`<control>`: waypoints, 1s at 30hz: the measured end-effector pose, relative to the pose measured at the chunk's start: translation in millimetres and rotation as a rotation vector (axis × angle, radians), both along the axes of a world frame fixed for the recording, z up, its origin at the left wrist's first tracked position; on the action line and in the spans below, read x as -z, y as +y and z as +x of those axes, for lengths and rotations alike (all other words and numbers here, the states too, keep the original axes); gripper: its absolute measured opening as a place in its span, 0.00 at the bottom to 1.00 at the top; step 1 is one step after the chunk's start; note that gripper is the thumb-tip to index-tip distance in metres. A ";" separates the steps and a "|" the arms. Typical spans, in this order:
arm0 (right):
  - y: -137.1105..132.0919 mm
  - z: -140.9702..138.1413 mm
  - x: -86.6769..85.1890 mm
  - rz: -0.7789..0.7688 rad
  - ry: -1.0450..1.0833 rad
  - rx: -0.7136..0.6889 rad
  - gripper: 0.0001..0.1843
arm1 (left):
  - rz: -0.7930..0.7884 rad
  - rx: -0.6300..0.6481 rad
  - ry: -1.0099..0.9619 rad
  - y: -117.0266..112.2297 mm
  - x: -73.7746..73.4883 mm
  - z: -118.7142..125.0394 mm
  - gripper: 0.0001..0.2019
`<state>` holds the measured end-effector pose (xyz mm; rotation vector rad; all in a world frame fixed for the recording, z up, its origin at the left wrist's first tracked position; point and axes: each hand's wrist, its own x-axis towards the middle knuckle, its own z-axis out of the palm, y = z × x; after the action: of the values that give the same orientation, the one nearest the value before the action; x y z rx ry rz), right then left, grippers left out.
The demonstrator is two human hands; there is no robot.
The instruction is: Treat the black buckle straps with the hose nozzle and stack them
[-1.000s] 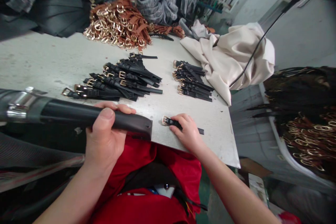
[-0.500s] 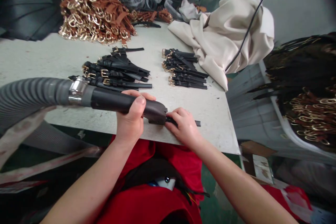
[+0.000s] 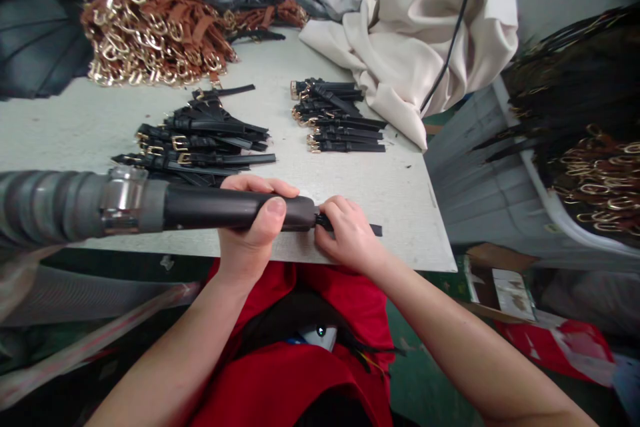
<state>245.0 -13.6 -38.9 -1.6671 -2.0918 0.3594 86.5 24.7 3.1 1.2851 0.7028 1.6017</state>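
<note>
While the left hand [image 3: 246,247] has its fingers wrapped around a black tube [image 3: 210,207] on a grey hose [image 3: 55,203], the right hand [image 3: 345,233] pinches a short black strap [image 3: 376,230] down near the close edge of the counter [image 3: 400,193]. One end of the strap pokes out to the right; the other sits right at the tube's mouth, and I can't tell if it goes inside.

Lots of clutter, btw. Just past the tube, on the left, is a messy pile of black buckled straps [image 3: 200,137], and the tube blocks the view of its near side. Right of that, well apart, there's a smaller black bunch [image 3: 340,113], buckles facing left. Far left is a big heap of brown straps [image 3: 165,20] with gold rings. Far right, a beige cloth [image 3: 450,33] slumps over the counter next to the smaller bunch, with a dark cord [image 3: 456,40] running in front.

As for containers: a pale bin [image 3: 465,167] beside the counter's right side holds dark straps [image 3: 575,87] plus brown ones with gold hardware [image 3: 607,177]. Below it, an open cardboard box [image 3: 493,257] has something whitish [image 3: 513,293] in it.
</note>
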 end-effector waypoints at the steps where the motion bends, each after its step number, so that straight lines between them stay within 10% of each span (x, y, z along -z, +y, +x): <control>1: 0.1 -0.4 -0.5 -0.003 -0.004 -0.006 0.11 | -0.003 0.001 0.006 -0.8 0.2 0.3 0.11; 30: -18.8 23.7 1.1 0.041 -0.031 0.053 0.12 | -0.057 0.025 -0.019 -8.2 1.2 9.5 0.11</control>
<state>268.7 -32.4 -40.0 -1.7112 -2.0581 0.2734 96.0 16.5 1.9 1.2313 0.7135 1.5606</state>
